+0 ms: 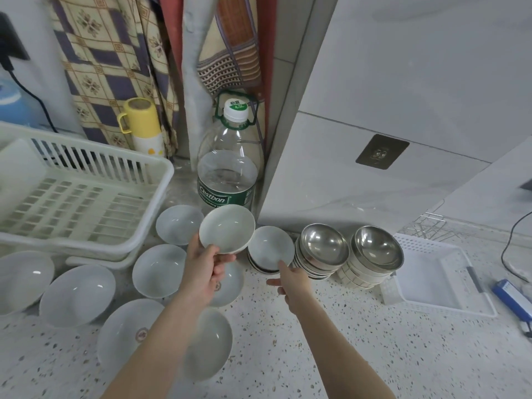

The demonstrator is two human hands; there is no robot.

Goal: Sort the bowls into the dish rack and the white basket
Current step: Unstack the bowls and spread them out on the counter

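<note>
One wide-angle camera sits on the person's head, looking forward and down over both forearms at the speckled table (331, 355). It is close to the bowls, and the tiled wall (403, 82) bends at the picture's edges.
</note>
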